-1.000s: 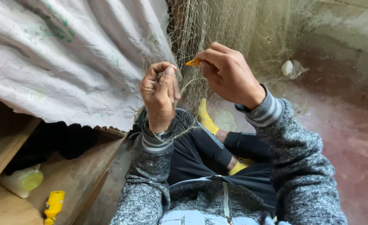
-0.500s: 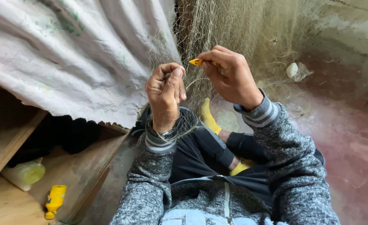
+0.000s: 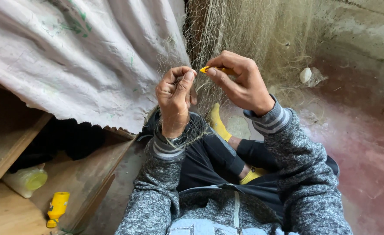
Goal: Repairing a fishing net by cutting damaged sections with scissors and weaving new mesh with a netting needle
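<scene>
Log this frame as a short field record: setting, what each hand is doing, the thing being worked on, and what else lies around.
setting: person seated on a reddish concrete floor, legs folded, yellow socks
left hand: fist closed, pinching strands of the fine beige fishing net
right hand: gripping a small orange netting needle, its tip close to the left thumb
net: hangs in front, draping over the left wrist
left side: white tarpaulin sheet over wooden boards
on boards: yellow plastic bottle, pale jar with green lid
floor, far right: white lump, kind unclear
</scene>
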